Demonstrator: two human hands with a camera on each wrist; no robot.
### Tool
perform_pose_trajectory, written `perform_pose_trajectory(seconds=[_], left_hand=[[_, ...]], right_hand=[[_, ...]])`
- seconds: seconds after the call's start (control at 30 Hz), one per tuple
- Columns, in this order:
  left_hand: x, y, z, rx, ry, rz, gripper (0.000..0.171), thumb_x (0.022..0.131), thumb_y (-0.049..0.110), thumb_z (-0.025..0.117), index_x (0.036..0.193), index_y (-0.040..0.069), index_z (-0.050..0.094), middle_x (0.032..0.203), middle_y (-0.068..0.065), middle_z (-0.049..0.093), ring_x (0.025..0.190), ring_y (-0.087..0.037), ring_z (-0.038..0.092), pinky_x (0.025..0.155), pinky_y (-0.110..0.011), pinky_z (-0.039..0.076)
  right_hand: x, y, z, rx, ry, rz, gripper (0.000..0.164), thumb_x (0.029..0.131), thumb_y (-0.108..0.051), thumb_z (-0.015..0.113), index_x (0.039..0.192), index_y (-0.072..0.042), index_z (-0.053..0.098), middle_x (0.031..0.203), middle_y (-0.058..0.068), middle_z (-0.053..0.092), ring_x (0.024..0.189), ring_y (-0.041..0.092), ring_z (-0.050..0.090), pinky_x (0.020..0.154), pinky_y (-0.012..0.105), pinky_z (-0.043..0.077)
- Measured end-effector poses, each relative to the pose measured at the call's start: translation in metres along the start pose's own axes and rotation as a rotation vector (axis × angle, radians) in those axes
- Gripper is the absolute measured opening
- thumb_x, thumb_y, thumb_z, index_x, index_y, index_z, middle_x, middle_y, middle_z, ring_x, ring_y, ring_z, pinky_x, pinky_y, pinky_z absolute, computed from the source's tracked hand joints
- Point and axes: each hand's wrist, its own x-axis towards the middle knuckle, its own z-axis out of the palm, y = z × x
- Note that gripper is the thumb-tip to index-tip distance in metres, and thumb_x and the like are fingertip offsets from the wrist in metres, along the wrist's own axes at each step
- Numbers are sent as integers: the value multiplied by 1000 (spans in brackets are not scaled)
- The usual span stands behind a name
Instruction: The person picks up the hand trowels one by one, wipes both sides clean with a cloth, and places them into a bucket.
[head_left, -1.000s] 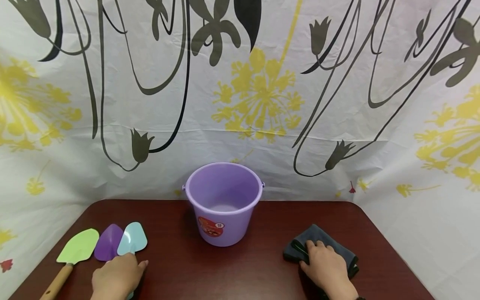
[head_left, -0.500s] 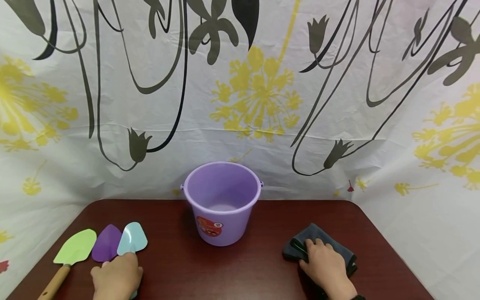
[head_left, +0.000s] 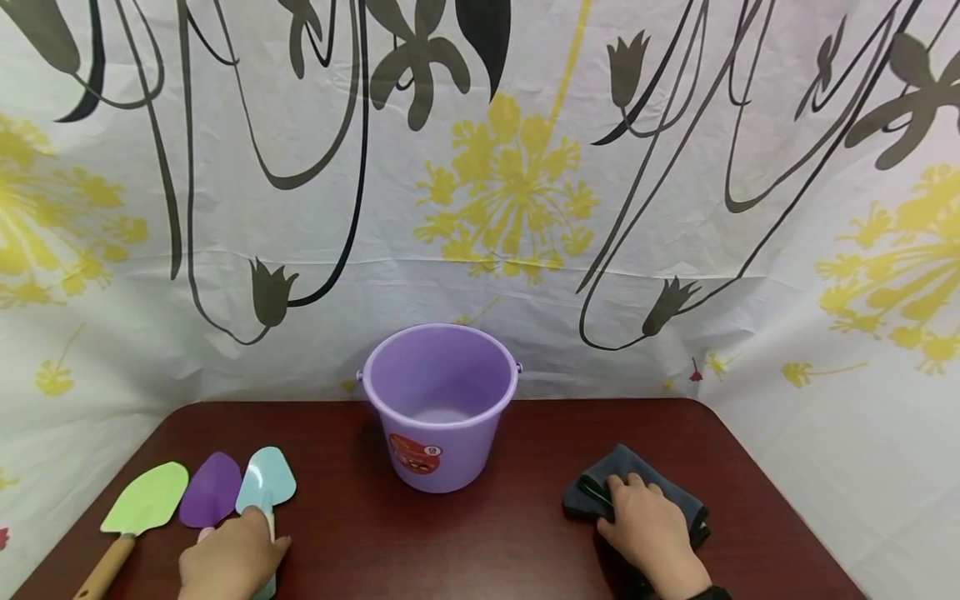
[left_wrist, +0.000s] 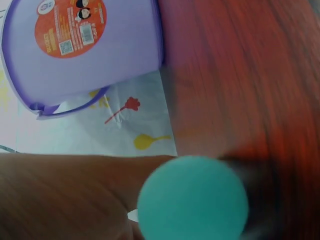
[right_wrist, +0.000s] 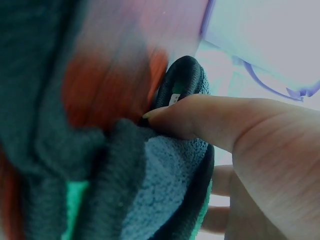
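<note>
My left hand grips the handle of a light blue trowel at the left of the table. Its rounded teal handle end fills the lower part of the left wrist view. Just beside it lies a purple trowel, whose pink handle is mostly hidden under the same hand. At the right, my right hand holds a folded dark grey towel with a dark green edge. In the right wrist view, the thumb presses on a fold of the towel, with fingers behind it.
A light purple bucket with a red label stands at the middle back of the dark red table. A green trowel with a wooden handle lies at the far left. A patterned white sheet hangs behind the table.
The head view has turned slightly right. The light blue trowel's blade lies a little farther from the purple one, and more of its neck shows. The right hand stays on the towel.
</note>
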Motion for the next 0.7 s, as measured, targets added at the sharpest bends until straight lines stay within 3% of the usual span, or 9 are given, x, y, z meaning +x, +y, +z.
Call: perform_pose_trajectory(seconds=[0.17, 0.43, 0.7], left_hand=[[1, 0, 2, -15, 3, 0, 44, 92, 34, 67, 100, -8, 57, 94, -23, 69, 86, -36, 63, 69, -62, 49], [-2, 2, 2, 5, 35, 4, 40, 90, 31, 65, 95, -8, 58, 93, -25, 70, 85, -41, 66, 78, -71, 44], [1, 1, 6, 12, 4, -9, 32, 90, 35, 64, 86, 3, 66, 91, -20, 71, 86, -39, 67, 81, -74, 42]], right_hand=[[1, 3, 2, 2, -3, 5, 61, 78, -39, 84, 124, -5, 63, 116, 21, 63, 89, 37, 63, 68, 54, 54], [4, 4, 5, -9, 76, 25, 67, 71, -36, 89, 125, -5, 63, 114, 20, 65, 83, 32, 64, 60, 47, 53], [4, 8, 8, -2, 115, 5, 66, 72, -29, 89, 127, -4, 64, 118, 22, 65, 85, 34, 65, 62, 48, 54]])
